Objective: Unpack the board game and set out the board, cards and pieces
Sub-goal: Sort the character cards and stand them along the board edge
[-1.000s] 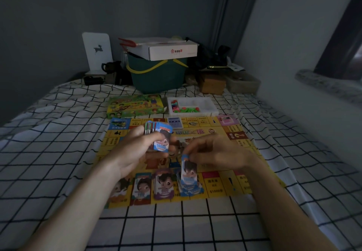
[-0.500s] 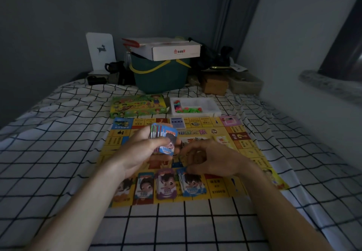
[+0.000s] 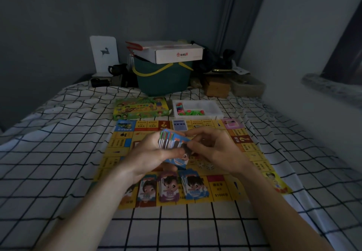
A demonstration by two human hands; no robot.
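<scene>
Dim light covers a bed spread with a white sheet with a black grid pattern point(image 3: 58, 152), bounded by grey walls at the far and right sides. A yellow square game board point(image 3: 252, 152) lies flat on the sheet at the centre.

Above the board's middle, the left hand point(image 3: 150, 152) grips a fanned stack of colourful game cards point(image 3: 172, 146), fingers curled round its left edge. The right hand point(image 3: 213, 148) meets the stack from the right, its fingertips pinching the front card with a cartoon face.

Three short piles of cartoon-character cards lie side by side on the near edge of the board: a blue-topped pile point(image 3: 147, 189) on the left, a purple pile point(image 3: 169, 188) in the middle and a blue pile point(image 3: 195, 187) on the right. A small blue-and-white card deck point(image 3: 179, 125) rests on the far edge of the board.

Just beyond the far edge lie a green illustrated game box point(image 3: 141, 108) on the left and a white plastic tray point(image 3: 211, 106) on the right, holding green and pink pieces point(image 3: 188, 111).

Farther back stand a dark green bucket with a yellow handle point(image 3: 164, 80), a white cardboard box point(image 3: 176, 53) on top of it, and a white upright card with a deer silhouette point(image 3: 104, 54) to the left.
</scene>
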